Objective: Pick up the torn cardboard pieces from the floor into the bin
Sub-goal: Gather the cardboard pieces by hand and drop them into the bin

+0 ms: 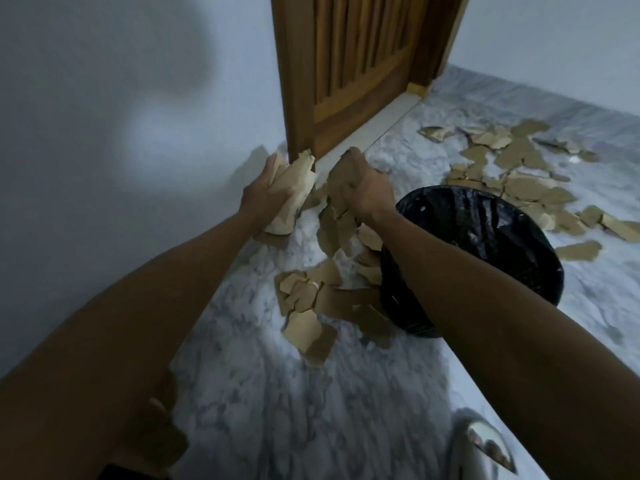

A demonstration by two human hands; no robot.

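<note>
My left hand [265, 195] is closed around a bunch of torn brown cardboard pieces [294, 188], held above the floor near the door. My right hand [363, 188] grips another bunch of cardboard pieces [337, 220] that hangs down from it, just left of the bin. The bin [478, 244], lined with a black plastic bag, stands on the marbled floor to the right of both hands. Several loose cardboard pieces [311, 306] lie on the floor beside the bin's left side. A larger scatter of pieces [519, 168] lies beyond the bin.
A wooden door [349, 71] stands straight ahead, with a white wall [121, 116] to the left. A shiny metal object [485, 448] sits at the bottom right edge. More cardboard scraps [581, 251] lie right of the bin.
</note>
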